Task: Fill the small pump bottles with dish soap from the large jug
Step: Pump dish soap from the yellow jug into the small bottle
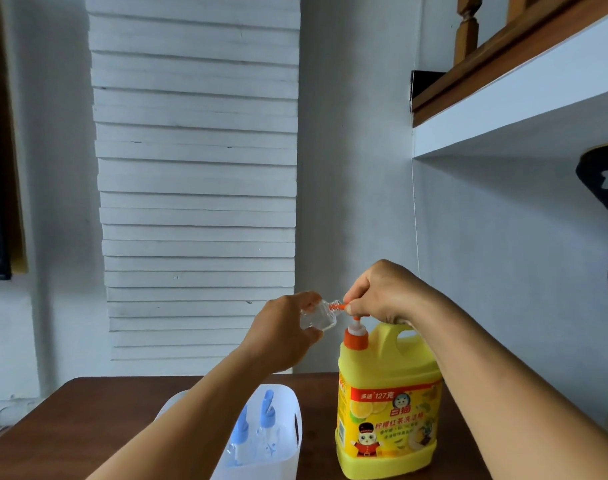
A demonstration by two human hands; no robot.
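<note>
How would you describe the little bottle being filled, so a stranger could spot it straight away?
Find the big yellow jug standing on the brown table. Just left of its orange pump, the left hand holds a small clear bottle tilted against the spout. Unlike the blue-topped bottles in the white basket, it has no cap.

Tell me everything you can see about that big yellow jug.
The jug is yellow plastic, boxy, with a moulded handle at its top right. It stands upright on the brown table, right of a white basket. Its label shows lemon slices, a cartoon cat in a red uniform and Chinese writing. An orange and white pump tops its neck. The right hand rests on the pump head, whose orange spout points into a small clear bottle that the left hand holds tilted beside it.
</note>
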